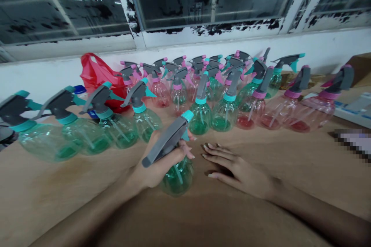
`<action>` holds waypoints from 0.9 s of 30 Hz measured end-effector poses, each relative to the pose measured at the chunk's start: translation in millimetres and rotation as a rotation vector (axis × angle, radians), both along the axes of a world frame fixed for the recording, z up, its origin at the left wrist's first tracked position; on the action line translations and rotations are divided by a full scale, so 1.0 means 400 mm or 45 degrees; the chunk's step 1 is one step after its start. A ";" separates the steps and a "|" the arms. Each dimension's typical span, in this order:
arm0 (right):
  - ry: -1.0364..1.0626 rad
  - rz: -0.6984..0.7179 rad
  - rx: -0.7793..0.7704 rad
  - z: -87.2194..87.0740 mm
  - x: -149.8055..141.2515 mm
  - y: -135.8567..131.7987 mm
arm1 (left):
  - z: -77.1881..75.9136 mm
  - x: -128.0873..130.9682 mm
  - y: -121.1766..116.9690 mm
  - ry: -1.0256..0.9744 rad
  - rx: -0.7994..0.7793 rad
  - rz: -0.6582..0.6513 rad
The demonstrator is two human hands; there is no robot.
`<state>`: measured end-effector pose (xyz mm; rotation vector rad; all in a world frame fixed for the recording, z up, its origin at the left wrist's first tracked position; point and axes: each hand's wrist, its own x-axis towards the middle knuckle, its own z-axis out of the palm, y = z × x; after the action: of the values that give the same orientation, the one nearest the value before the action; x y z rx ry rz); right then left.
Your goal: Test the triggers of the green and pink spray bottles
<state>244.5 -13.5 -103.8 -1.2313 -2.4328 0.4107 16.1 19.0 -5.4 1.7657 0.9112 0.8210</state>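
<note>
My left hand is wrapped round the neck of a green spray bottle, which has a grey trigger head with a teal nozzle tip. The bottle stands upright or nearly so at the middle of the table, and a thin tube shows inside it. To its right, my right hand lies palm down on the wooden table with its fingers stretched out, holding nothing. Just behind the hands stand two more green spray bottles with teal collars.
Several green bottles line the left, and several pink bottles the right. More crowd behind, by the wall. A red plastic bag sits at back left. A cardboard box and a blurred-out flat object are at right.
</note>
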 end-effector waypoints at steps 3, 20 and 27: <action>-0.014 0.004 -0.002 0.002 0.000 0.000 | 0.000 0.009 -0.002 0.022 0.017 0.048; -0.017 0.004 0.018 -0.007 0.001 0.003 | 0.008 0.026 -0.014 0.183 0.217 0.179; 0.018 0.012 0.024 -0.007 0.002 0.003 | 0.009 0.025 -0.016 0.192 0.213 0.188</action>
<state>245.4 -12.2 -106.6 -1.2055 -2.4258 0.3972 26.3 12.7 -1.7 1.9430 1.1103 0.8891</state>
